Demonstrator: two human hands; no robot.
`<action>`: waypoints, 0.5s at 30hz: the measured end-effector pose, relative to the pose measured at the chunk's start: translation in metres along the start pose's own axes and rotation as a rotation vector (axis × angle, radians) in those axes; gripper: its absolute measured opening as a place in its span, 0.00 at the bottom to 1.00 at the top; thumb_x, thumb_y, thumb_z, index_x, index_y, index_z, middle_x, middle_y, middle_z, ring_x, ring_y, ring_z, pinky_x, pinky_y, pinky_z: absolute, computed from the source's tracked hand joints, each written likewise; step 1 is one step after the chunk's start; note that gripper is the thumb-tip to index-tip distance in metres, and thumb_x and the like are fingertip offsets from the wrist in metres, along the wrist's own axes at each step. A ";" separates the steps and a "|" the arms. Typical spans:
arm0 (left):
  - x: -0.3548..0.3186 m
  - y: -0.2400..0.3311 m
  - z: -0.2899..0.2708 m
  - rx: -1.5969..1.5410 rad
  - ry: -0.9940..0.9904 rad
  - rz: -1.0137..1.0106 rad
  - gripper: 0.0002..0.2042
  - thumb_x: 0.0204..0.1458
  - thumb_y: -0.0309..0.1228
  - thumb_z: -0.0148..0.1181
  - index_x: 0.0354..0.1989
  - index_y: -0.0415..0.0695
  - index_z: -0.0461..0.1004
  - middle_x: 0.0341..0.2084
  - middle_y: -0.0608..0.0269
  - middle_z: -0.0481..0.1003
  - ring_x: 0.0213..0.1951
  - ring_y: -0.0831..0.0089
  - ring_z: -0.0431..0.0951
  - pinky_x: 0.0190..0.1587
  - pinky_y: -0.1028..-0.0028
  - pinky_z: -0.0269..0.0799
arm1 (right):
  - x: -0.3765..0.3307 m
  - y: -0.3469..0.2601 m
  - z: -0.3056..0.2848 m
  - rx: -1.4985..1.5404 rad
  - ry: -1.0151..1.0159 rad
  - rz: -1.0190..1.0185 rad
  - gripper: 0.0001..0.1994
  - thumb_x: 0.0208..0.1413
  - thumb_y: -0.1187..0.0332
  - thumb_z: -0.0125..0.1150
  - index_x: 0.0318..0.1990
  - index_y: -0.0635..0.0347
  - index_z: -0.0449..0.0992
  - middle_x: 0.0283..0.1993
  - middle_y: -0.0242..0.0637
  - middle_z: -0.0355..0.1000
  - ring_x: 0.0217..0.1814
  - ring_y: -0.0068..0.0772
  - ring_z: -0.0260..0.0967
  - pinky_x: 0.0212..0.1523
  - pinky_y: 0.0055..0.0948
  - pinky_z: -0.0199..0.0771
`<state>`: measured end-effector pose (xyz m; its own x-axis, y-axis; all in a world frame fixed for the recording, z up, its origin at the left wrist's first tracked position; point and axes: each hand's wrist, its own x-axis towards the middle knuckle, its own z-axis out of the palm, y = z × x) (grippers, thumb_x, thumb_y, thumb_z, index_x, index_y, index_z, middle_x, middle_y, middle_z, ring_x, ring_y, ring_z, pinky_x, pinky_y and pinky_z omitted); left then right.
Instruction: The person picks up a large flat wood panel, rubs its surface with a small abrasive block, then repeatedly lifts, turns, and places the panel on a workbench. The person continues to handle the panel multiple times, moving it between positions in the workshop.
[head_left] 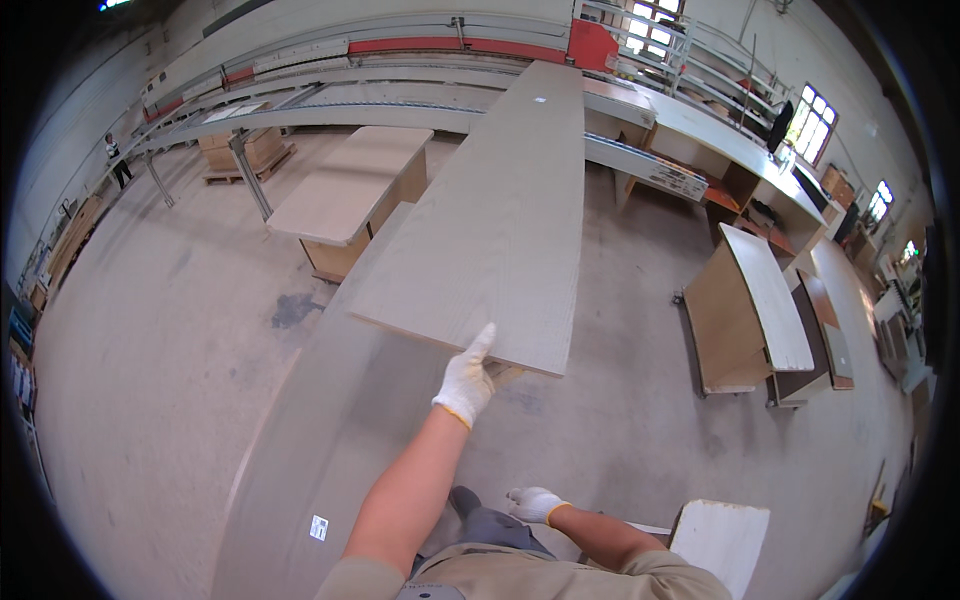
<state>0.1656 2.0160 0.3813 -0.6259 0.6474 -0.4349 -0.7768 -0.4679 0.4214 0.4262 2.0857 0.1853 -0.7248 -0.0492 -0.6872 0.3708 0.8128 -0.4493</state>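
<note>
My left hand point(469, 383), in a white glove with a yellow cuff, grips the near edge of a long grey-beige wood-grain board point(490, 220). Its thumb lies on top and the fingers go underneath, partly hidden. The board slopes away from me, its far end reaching the machine at the back; a small white label is near that end. Below and to the left, another long grey board point(290, 470) extends past my left side, a label on its near part. My right hand point(536, 505), gloved alike, hangs by my leg, holding nothing, its fingers loosely bent and slightly apart.
A long red-and-grey machine point(430, 45) with roller rails point(400, 112) spans the back. A low stand with a pale top point(350, 185) is left of the board. Wheeled carts point(735, 310) stand at right, a white-topped stand point(720, 545) at near right. Someone point(117, 160) stands far left.
</note>
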 end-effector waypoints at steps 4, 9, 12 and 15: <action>0.006 -0.032 0.012 0.020 -0.072 -0.016 0.23 0.60 0.32 0.68 0.62 0.41 0.71 0.57 0.50 0.74 0.60 0.47 0.74 0.61 0.43 0.75 | 0.010 0.000 0.024 0.136 0.058 -0.022 0.24 0.63 0.53 0.50 0.57 0.58 0.78 0.58 0.58 0.76 0.62 0.63 0.72 0.63 0.50 0.70; 0.010 -0.078 0.045 -0.004 -0.065 -0.091 0.27 0.61 0.33 0.68 0.64 0.35 0.67 0.57 0.48 0.73 0.60 0.47 0.74 0.63 0.45 0.74 | -0.010 -0.003 0.037 0.297 0.142 0.033 0.24 0.62 0.55 0.50 0.59 0.57 0.78 0.57 0.57 0.77 0.62 0.62 0.73 0.64 0.47 0.71; 0.008 -0.108 0.059 0.043 -0.102 -0.056 0.29 0.60 0.36 0.69 0.64 0.32 0.66 0.58 0.47 0.72 0.60 0.48 0.74 0.60 0.47 0.77 | -0.029 0.021 0.053 0.418 0.189 0.083 0.24 0.62 0.56 0.51 0.59 0.57 0.79 0.57 0.57 0.78 0.62 0.60 0.73 0.64 0.45 0.71; 0.005 -0.128 0.068 0.050 -0.032 -0.055 0.30 0.59 0.34 0.70 0.64 0.30 0.66 0.58 0.48 0.72 0.61 0.51 0.74 0.61 0.54 0.77 | -0.050 0.046 0.060 0.548 0.191 0.184 0.23 0.62 0.56 0.50 0.57 0.59 0.80 0.57 0.56 0.78 0.63 0.59 0.73 0.65 0.45 0.70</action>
<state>0.2666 2.1199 0.3798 -0.5795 0.6903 -0.4331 -0.8049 -0.4015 0.4371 0.5141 2.0910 0.1643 -0.6932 0.2101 -0.6895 0.7078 0.3788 -0.5962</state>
